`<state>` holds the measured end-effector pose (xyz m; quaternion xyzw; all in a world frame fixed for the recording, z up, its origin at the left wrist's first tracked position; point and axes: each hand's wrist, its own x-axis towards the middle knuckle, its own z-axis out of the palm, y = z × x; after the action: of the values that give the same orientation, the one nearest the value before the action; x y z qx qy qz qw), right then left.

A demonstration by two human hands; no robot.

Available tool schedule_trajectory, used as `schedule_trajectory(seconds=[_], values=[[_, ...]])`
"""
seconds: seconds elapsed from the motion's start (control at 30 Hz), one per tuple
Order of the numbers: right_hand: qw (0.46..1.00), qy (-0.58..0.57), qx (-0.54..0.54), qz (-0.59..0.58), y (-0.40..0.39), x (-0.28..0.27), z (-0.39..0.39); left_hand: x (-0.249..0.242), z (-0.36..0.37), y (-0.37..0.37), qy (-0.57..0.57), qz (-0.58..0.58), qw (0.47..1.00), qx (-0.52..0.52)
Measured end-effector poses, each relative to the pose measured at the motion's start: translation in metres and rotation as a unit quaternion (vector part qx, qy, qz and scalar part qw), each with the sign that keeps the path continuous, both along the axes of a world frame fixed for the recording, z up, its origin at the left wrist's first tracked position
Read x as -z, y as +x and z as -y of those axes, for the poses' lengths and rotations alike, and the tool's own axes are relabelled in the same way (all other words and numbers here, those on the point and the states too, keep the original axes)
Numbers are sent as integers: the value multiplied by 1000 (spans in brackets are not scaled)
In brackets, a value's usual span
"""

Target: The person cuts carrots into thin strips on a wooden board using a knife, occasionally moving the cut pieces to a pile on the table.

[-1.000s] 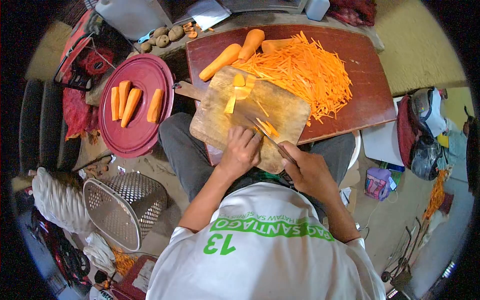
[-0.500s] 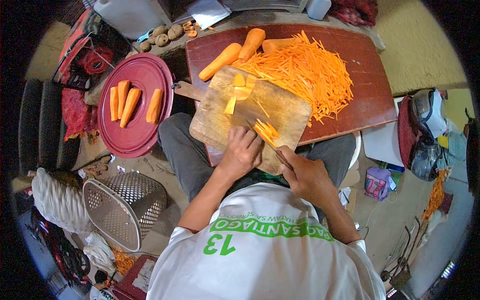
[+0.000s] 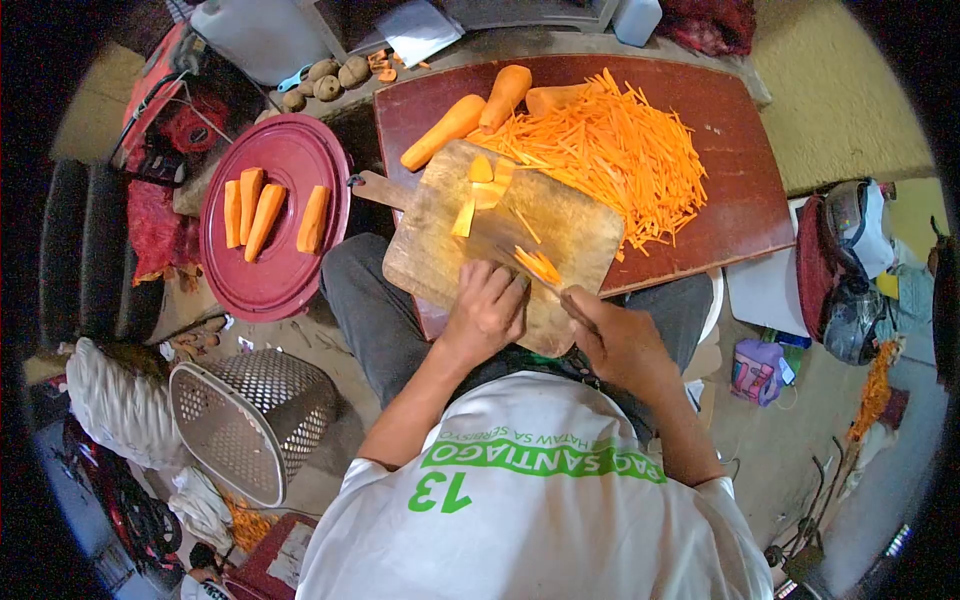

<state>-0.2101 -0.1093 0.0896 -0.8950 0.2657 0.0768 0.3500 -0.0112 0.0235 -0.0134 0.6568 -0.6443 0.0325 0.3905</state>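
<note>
Several thin orange carrot strips (image 3: pixel 538 264), fanned on board (image 3: pixel 440 240).

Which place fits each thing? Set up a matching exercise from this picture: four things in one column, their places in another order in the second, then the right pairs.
Things:
1. carrot halves
2. carrot strips pile
3. knife
4. mesh basket

Places:
A. on its side on the floor
B. in the right hand
C. on the round red lid
D. on the dark red table, beyond the cutting board

Pairs: 1-C, 2-D, 3-B, 4-A
</note>
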Motion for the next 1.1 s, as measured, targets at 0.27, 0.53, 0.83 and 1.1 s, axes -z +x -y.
schedule_trajectory(seconds=[0.27, 0.53, 0.83, 1.1], values=[[986, -18, 60, 155, 17, 32, 100, 4, -1, -2, 15, -4, 1000, -9], [964, -203, 37, 167, 29, 9, 141, 2, 5, 0, -9, -74, 997, -23], [887, -419, -79, 180, 11, -12, 120, -97, 108, 35, -66, -67, 996, 14], [878, -439, -122, 148, -1, -14, 108, -68, 228, 65, 20, 154, 988, 19]])
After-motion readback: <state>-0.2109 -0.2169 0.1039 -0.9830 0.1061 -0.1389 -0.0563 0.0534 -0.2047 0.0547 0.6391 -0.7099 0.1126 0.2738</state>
